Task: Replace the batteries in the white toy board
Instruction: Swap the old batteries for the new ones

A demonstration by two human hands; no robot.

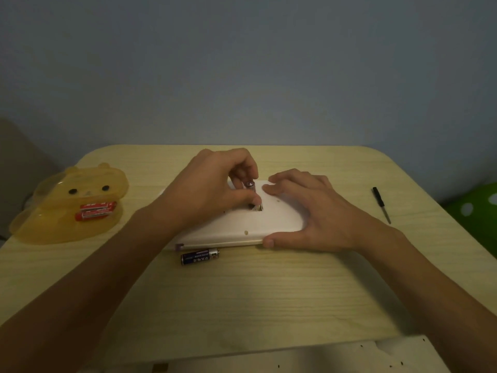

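Left fingers point(243, 164) around battery point(250, 184) over board point(279, 219)

1 cam, head-worn, wide-angle, faces fwd + down across the desk point(263, 297) from its near edge. Close range: both forearms in frame from the bottom corners, left hand point(209, 189) and right hand point(317, 211) approx mid-frame. Upper part is just the wall point(242, 63) behind the desk.

Wood table point(269, 292): white toy board point(269, 222), dark battery point(199, 256) beside it, yellow bear tub point(53, 224), screwdriver point(380, 204).
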